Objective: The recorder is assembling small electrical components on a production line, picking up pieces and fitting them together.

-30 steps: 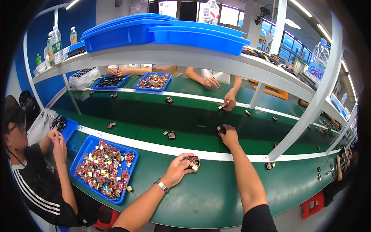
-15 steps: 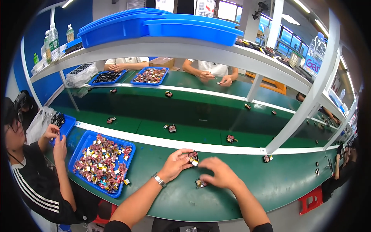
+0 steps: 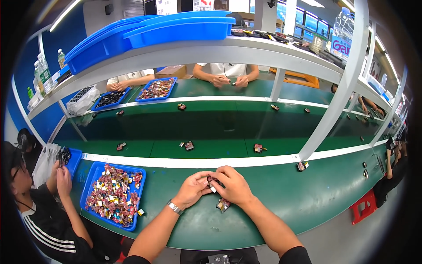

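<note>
My left hand [image 3: 193,192], a metal watch on its wrist, pinches a small dark part with a reddish circuit board and a white tab [image 3: 213,188]. My right hand [image 3: 234,186] has its fingertips closed on the same part from the other side, so most of it is hidden. A similar part [image 3: 223,205] lies on the green table [image 3: 259,207] just below my right hand. To my left stands a blue tray [image 3: 141,193] heaped with many small reddish, yellow and white pieces [image 3: 112,193].
Several similar parts [image 3: 189,145] sit spaced along the green belt [image 3: 220,152] beyond a white rail [image 3: 189,162]. A white shelf [image 3: 176,57] with blue trays [image 3: 176,33] spans overhead. At left a co-worker [image 3: 61,180] handles black pieces; others sit across.
My right hand has come in from the right, fingers spread before, and now grips the part with my left hand. The part on the table remains there. The view has shifted slightly.
</note>
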`<state>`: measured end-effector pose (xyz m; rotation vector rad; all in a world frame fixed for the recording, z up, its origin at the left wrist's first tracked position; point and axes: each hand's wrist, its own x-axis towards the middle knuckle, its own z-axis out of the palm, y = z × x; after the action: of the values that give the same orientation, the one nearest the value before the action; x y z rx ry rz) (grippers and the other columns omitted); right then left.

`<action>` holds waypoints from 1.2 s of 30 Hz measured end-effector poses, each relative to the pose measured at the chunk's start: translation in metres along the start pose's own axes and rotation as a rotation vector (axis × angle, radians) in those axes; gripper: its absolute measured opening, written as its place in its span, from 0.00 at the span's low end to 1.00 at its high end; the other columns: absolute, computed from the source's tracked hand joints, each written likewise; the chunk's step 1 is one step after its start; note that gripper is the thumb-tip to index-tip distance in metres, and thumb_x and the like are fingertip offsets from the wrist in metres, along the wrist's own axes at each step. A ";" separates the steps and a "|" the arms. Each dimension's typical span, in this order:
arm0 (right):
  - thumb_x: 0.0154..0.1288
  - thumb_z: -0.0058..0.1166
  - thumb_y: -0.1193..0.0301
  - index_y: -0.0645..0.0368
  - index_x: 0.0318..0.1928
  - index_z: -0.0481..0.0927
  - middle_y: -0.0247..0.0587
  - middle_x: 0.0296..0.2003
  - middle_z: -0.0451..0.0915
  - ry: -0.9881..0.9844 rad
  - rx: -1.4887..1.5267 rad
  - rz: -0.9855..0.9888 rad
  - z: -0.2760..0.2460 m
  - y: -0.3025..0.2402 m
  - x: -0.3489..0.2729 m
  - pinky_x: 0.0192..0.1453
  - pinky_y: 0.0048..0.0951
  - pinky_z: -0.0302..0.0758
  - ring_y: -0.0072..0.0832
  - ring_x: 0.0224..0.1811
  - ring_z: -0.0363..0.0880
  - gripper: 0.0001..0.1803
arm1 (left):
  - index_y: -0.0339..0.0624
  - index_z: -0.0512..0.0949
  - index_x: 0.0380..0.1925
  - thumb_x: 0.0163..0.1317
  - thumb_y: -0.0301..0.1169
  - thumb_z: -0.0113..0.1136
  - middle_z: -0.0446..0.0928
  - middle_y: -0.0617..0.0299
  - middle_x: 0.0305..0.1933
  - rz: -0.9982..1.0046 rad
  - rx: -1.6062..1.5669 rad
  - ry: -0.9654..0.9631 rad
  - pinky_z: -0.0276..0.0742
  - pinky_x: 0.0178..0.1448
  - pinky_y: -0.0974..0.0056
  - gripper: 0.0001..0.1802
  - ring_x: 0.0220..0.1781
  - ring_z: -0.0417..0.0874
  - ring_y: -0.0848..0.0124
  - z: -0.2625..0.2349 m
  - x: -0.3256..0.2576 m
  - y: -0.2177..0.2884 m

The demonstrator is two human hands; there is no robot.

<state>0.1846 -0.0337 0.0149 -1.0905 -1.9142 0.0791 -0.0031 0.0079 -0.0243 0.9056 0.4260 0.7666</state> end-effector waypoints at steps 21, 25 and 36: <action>0.54 0.64 0.75 0.55 0.38 0.81 0.33 0.39 0.78 -0.071 -0.189 -0.097 0.003 0.002 -0.001 0.40 0.31 0.80 0.31 0.42 0.79 0.10 | 0.37 0.69 0.59 0.71 0.28 0.56 0.78 0.56 0.55 0.012 0.023 0.096 0.79 0.62 0.58 0.19 0.58 0.80 0.66 0.003 -0.001 -0.001; 0.52 0.65 0.76 0.56 0.38 0.81 0.33 0.40 0.77 -0.079 -0.059 -0.156 -0.009 0.011 0.003 0.43 0.33 0.80 0.33 0.43 0.79 0.11 | 0.37 0.68 0.59 0.71 0.28 0.55 0.77 0.56 0.56 0.008 0.010 0.083 0.78 0.62 0.58 0.19 0.58 0.80 0.65 0.004 0.000 0.000; 0.59 0.64 0.72 0.53 0.40 0.85 0.41 0.56 0.74 -0.280 0.128 0.027 -0.015 0.017 -0.001 0.59 0.38 0.75 0.41 0.60 0.71 0.08 | 0.38 0.67 0.60 0.70 0.24 0.53 0.76 0.55 0.57 -0.004 0.042 0.035 0.79 0.62 0.58 0.20 0.58 0.79 0.66 0.007 -0.001 0.002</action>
<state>0.2073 -0.0293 0.0152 -1.0629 -2.1096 0.3823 -0.0004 0.0049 -0.0186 0.9315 0.4764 0.7727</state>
